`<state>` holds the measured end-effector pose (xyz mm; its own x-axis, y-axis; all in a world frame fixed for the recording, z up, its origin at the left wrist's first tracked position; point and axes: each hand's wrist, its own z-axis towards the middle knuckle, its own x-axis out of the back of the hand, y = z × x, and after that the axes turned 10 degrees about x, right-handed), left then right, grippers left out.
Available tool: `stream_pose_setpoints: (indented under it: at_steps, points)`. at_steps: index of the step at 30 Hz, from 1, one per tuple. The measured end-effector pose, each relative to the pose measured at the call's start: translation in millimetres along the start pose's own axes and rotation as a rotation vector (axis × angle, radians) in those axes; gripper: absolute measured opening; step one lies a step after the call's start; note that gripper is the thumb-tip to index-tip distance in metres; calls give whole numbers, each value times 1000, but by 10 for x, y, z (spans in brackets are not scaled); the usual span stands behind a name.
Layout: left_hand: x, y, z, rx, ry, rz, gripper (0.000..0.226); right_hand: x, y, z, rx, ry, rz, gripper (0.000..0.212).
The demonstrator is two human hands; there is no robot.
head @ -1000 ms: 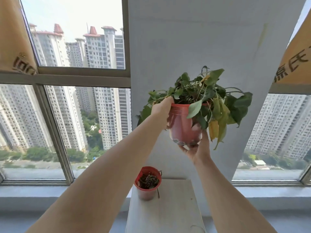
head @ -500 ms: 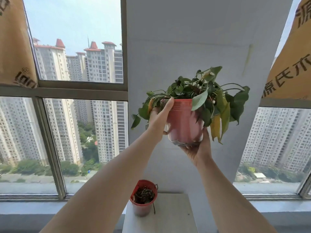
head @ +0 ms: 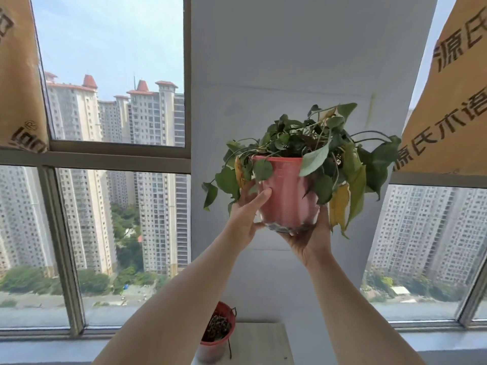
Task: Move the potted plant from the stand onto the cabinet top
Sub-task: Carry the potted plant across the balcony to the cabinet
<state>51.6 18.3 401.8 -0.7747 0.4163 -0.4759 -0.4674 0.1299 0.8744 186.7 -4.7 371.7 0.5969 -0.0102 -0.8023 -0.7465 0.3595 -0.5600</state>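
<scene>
A potted plant (head: 286,191) in a red pot, with green and a few yellow drooping leaves, is held up in the air in front of a white pillar. My left hand (head: 246,214) grips the pot's left side. My right hand (head: 308,235) cups its bottom and right side. Far below, a pale wooden top (head: 261,343) shows at the bottom edge of the view; whether it is the stand or the cabinet I cannot tell.
A second small red pot (head: 217,335) with dried stems stands on the left part of that pale top. Windows with grey frames flank the white pillar (head: 290,61). Brown cardboard sheets (head: 453,101) cover the upper window corners.
Both hands have kept hold of the pot. The view has tilted upward, so the pale top and small pot sit lower in the frame. My left hand has slid lower on the pot's side.
</scene>
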Motion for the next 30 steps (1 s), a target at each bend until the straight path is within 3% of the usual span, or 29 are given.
stream_pose_setpoints:
  at_steps: [6, 8, 11, 12, 15, 16, 19, 22, 26, 30]
  points:
    - [-75, 41, 43, 35, -176, -66, 85, -89, -79, 37, -32, -34, -37, 62]
    - [-53, 40, 47, 55, -165, -124, 77, -119, -112, 46, -53, -26, -43, 59]
    - [-19, 23, 42, 63, -112, -189, 44, -179, -167, 56, -78, -14, -82, 49]
    - [-13, 20, 43, 63, -88, -205, 46, -204, -183, 53, -81, -13, -100, 41]
    - [-9, 18, 65, 45, -29, -275, 81, -267, -204, 44, -95, -11, -86, 25]
    - [-13, 14, 78, 35, -23, -277, 80, -276, -202, 51, -97, -26, -66, 25]
    - [-2, 50, 96, 28, -16, -218, 55, -268, -165, 85, -128, -92, -55, 35]
    - [50, 110, 109, 56, -37, -186, 65, -252, -118, 121, -153, -147, -68, 53]
    - [209, 125, 133, 45, -82, -200, 64, -244, -22, 190, -199, -186, -29, 56]
    - [384, 156, 131, 24, -115, -225, 71, -282, 149, 259, -255, -282, 15, 79]
